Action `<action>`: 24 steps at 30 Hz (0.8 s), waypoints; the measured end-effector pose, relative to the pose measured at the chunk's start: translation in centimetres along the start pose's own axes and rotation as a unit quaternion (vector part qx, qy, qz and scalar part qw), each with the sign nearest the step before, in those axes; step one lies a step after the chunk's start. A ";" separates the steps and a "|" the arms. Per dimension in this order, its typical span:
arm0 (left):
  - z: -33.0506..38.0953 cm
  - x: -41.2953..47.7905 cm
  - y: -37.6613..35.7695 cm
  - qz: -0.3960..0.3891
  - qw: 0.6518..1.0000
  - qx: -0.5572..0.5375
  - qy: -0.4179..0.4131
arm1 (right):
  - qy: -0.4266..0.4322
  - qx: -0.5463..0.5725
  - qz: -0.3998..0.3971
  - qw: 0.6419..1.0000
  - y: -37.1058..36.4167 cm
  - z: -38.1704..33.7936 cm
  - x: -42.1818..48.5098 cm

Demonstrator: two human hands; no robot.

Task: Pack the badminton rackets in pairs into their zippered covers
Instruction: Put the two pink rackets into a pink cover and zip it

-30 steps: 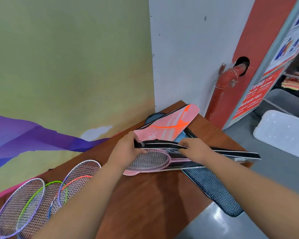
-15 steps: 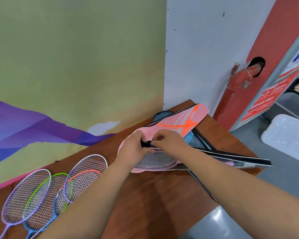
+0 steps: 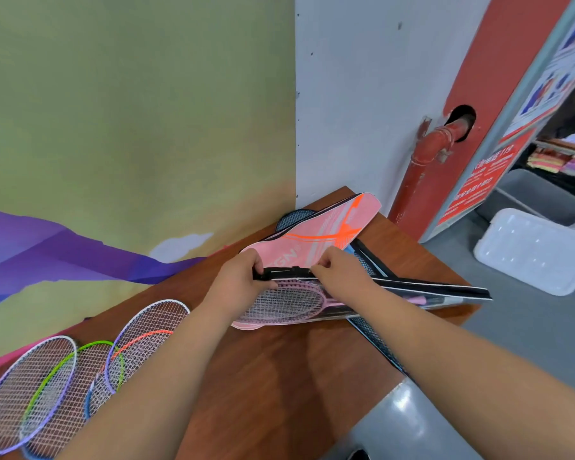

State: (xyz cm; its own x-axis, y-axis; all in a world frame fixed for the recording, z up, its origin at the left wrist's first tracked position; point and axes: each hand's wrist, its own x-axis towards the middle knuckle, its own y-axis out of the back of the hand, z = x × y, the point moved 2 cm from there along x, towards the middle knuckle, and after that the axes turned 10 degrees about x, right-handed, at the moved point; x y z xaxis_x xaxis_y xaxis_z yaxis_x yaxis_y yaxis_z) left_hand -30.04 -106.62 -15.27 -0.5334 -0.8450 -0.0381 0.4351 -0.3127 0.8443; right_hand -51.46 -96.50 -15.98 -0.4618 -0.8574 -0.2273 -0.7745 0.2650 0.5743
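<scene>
Pink cover (image 3: 316, 240) holds one pair, zip open. Left hand (image 3: 239, 277) grips its edge, right hand (image 3: 339, 270) pinches the zipper (image 3: 292, 270). I see loose rackets (image 3: 63, 376) unpacked.

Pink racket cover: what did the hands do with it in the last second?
The right hand slid left along the pink cover, from over the racket shaft to beside the left hand, and now pinches the zipper edge. The left hand kept gripping the cover's head end; the pink racket inside and the loose rackets stayed put.
</scene>
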 end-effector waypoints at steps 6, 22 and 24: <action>-0.1 -0.1 0.0 -0.025 0.999 0.022 0.005 | -0.023 0.017 0.036 0.999 3.0 3.2 -1.1; 9.3 -0.5 -7.7 -0.045 0.908 0.376 -0.181 | -0.031 0.063 0.058 0.996 3.0 5.4 -2.6; 8.9 -0.3 -7.7 -0.042 0.916 0.357 -0.178 | -0.037 0.062 0.060 0.996 3.0 6.2 -2.7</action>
State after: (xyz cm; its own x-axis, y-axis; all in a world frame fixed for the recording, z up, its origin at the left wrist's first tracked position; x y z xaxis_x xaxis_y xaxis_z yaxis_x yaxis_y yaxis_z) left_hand -39.68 -100.05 -16.97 -0.8017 -0.5958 -0.0487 -0.1356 0.1019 0.9855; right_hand -55.27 -90.64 -18.52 -0.5813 -0.7827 -0.2225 -0.7572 0.4202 0.5001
